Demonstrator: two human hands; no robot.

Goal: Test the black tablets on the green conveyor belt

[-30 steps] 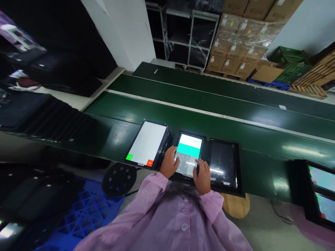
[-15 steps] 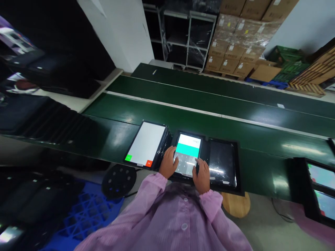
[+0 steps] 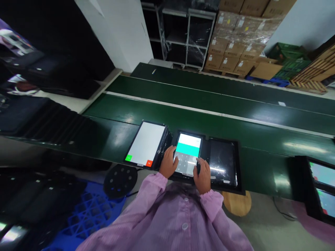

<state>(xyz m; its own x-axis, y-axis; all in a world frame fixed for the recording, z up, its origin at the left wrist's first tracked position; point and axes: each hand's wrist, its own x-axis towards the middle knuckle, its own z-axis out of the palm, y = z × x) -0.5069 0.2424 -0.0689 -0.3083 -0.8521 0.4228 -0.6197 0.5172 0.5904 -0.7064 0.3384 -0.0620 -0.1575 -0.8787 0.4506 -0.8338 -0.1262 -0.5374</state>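
A tablet (image 3: 187, 151) with a lit keypad screen, white at the top and teal across the middle, lies in front of me in a dark frame. My left hand (image 3: 168, 163) rests on its left edge, fingers extended and thumb over the screen's side. On the opposite edge my right hand (image 3: 203, 175) has its fingers apart, with the index fingertip at the screen's right border. Left of it stands a tilted tablet (image 3: 147, 143) with a white screen and green and red corner squares. A dark-screened tablet (image 3: 223, 162) lies to the right.
The green conveyor table (image 3: 162, 109) runs across the view. Two lit screens in a black housing (image 3: 306, 184) stand at the right. A round black stool (image 3: 120, 181) and a wooden stool (image 3: 237, 203) are below the near edge. Stacked cartons (image 3: 227, 48) stand behind.
The large dark text in the white top area of the keypad screen has given way to small, faint text. Both hands stay nearly in place; the view has shifted slightly.
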